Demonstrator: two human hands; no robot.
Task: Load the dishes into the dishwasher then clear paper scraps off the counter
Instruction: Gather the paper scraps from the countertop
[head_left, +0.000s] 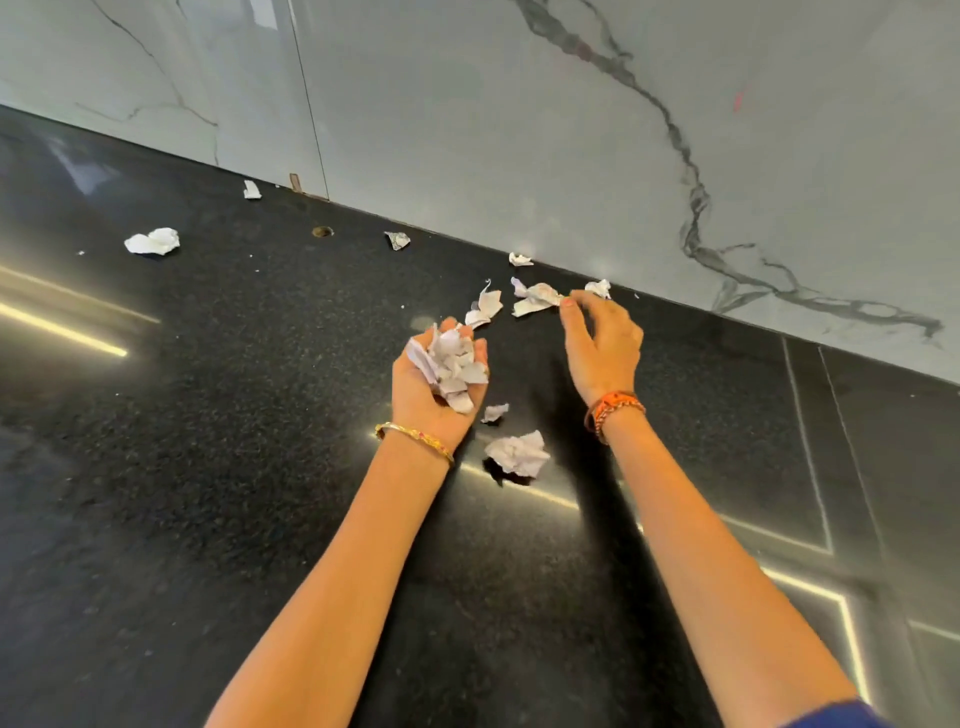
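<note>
Left hand (441, 379) palm-up, fingers loosely cupped round heaped paper scraps (451, 366). Right hand (602, 343) at back of black worktop (208, 415), fingertips pinching crumpled scrap (535, 299) near marble backsplash (519, 130).

Risks:
- heap overfull; tilt or added piece likely spills scraps
- crumpled ball (518, 453) and small scrap (494, 412) below wrist easily overlooked
- far-left wad (153, 241) needs long reach, palm may tip
</note>
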